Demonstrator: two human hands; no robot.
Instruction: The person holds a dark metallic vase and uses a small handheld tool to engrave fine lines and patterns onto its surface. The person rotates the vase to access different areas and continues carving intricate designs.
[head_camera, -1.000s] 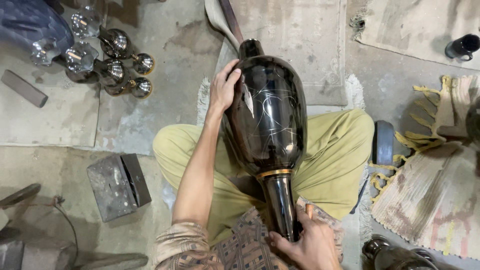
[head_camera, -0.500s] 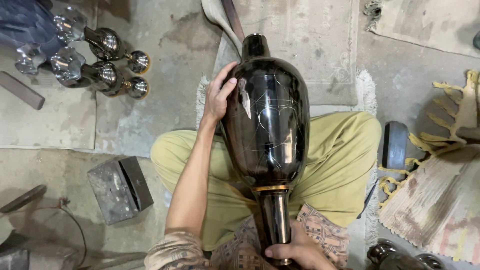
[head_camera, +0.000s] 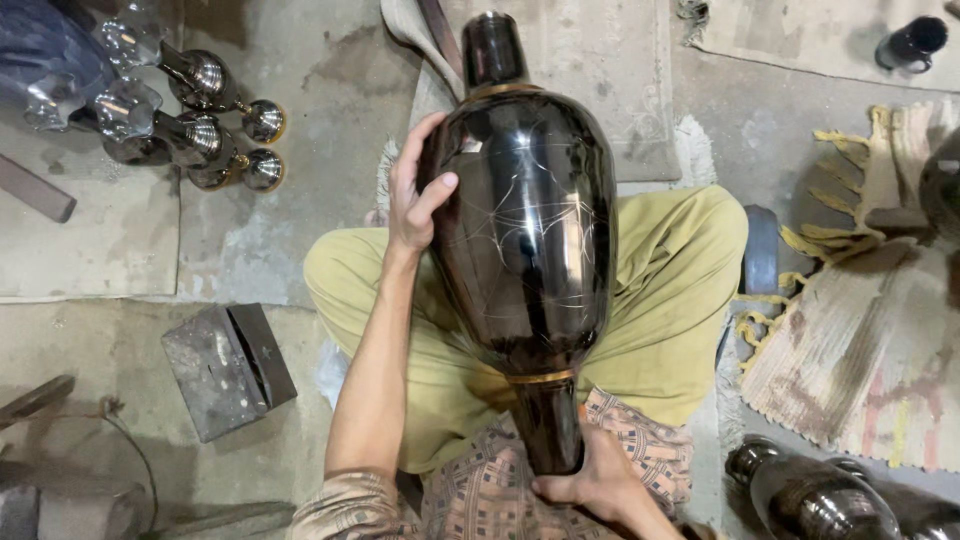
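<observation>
A large glossy black vase (head_camera: 530, 230) with thin gold line engraving and gold bands lies lengthwise across my crossed legs in yellow-green trousers. My left hand (head_camera: 415, 195) presses flat against the vase's left flank near its upper shoulder. My right hand (head_camera: 590, 482) grips the narrow dark neck end (head_camera: 548, 425) close to my body. The other narrow end (head_camera: 492, 50) points away from me over a grey mat.
Several shiny metal goblet-like pieces (head_camera: 190, 120) lie at top left. A dark metal block (head_camera: 228, 368) sits on the concrete floor at left. Worn rugs (head_camera: 850, 350) lie at right, with another dark vase (head_camera: 810, 495) at bottom right and a small dark vessel (head_camera: 910, 42) top right.
The view has shifted slightly and the vase has shifted a little in my lap. Both hands keep their hold, the left on the flank, the right on the neck.
</observation>
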